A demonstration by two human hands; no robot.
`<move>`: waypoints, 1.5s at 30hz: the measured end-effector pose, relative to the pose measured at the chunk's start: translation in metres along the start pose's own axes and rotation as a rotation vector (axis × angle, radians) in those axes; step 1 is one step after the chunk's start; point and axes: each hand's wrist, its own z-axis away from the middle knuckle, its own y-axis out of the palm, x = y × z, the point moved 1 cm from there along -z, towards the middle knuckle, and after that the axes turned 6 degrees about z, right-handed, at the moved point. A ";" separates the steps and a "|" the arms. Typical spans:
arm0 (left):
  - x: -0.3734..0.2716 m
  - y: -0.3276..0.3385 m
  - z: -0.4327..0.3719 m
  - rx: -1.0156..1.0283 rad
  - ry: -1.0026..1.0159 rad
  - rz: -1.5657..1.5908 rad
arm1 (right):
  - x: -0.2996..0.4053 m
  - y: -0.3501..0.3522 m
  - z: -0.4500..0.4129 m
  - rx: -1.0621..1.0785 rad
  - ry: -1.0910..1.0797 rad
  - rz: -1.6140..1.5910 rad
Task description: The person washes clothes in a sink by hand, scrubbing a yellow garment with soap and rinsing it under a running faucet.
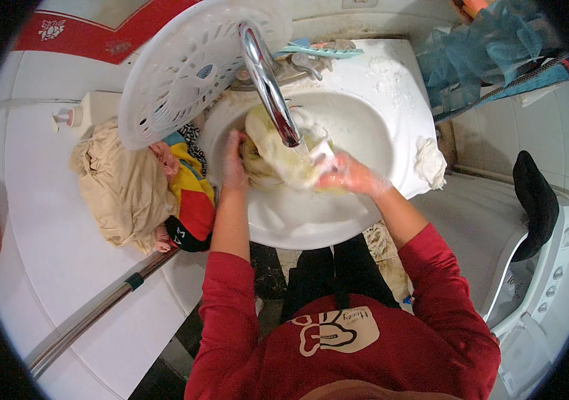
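Observation:
A wet, soapy yellow-green cloth lies bunched in the white oval sink, below the spout of the chrome faucet. Suds cover parts of the cloth. My left hand is against the cloth's left side, its fingers partly hidden, so its hold is unclear. On the right, my right hand grips the cloth's edge, with foam on the fingers and wrist. Water seems to run from the spout onto the cloth near my right fingers.
A white perforated plastic basket leans left of the faucet. Beige cloth and colourful garments are piled on the left. A crumpled white cloth lies on the sink's right edge. A black sock rests on a washing machine.

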 end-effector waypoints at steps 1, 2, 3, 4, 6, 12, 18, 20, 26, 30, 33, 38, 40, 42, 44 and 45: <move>0.000 0.003 -0.005 0.000 0.000 0.000 | -0.002 0.001 0.005 0.001 0.000 0.000; 0.001 0.007 -0.010 -0.043 0.162 -0.324 | -0.004 0.004 0.010 0.100 -0.003 0.256; 0.000 0.011 -0.016 -0.086 0.324 -0.648 | -0.004 0.006 0.014 0.199 -0.007 0.512; 0.003 0.014 -0.027 -0.092 0.253 -0.959 | -0.008 0.008 0.017 0.201 -0.009 0.512; 0.023 0.029 -0.016 -0.096 0.294 -1.268 | -0.027 0.005 0.019 -0.214 0.009 0.550; 0.081 0.030 0.020 -0.094 0.425 -1.999 | -0.028 0.011 -0.003 -0.872 0.274 0.395; 0.097 -0.001 0.007 0.024 0.415 -1.916 | -0.045 0.067 -0.045 -0.849 0.357 0.940; 0.098 -0.009 -0.004 -0.035 0.519 -1.805 | -0.057 0.058 -0.060 -0.803 0.323 1.008; 0.097 0.003 -0.038 0.116 0.803 -2.071 | -0.083 0.022 -0.095 -0.654 0.217 1.136; 0.122 -0.055 -0.053 -0.012 0.693 -1.766 | -0.070 0.023 -0.112 -0.454 0.207 1.187; 0.100 -0.010 -0.048 0.099 0.202 -1.546 | -0.093 0.013 -0.114 -0.546 0.203 1.133; 0.078 0.007 -0.028 0.114 0.627 -1.892 | -0.082 0.008 -0.118 -0.442 0.251 1.044; 0.080 0.003 -0.022 0.100 0.587 -1.925 | -0.078 0.005 -0.121 -0.344 0.294 1.026; 0.082 0.001 -0.023 0.090 0.542 -1.944 | -0.069 0.001 -0.119 -0.244 0.338 1.007; 0.083 0.001 -0.026 0.084 0.509 -1.956 | -0.058 -0.001 -0.112 -0.241 0.284 1.054; 0.084 0.003 -0.027 0.081 0.500 -1.960 | -0.061 -0.002 -0.111 -0.252 0.287 1.058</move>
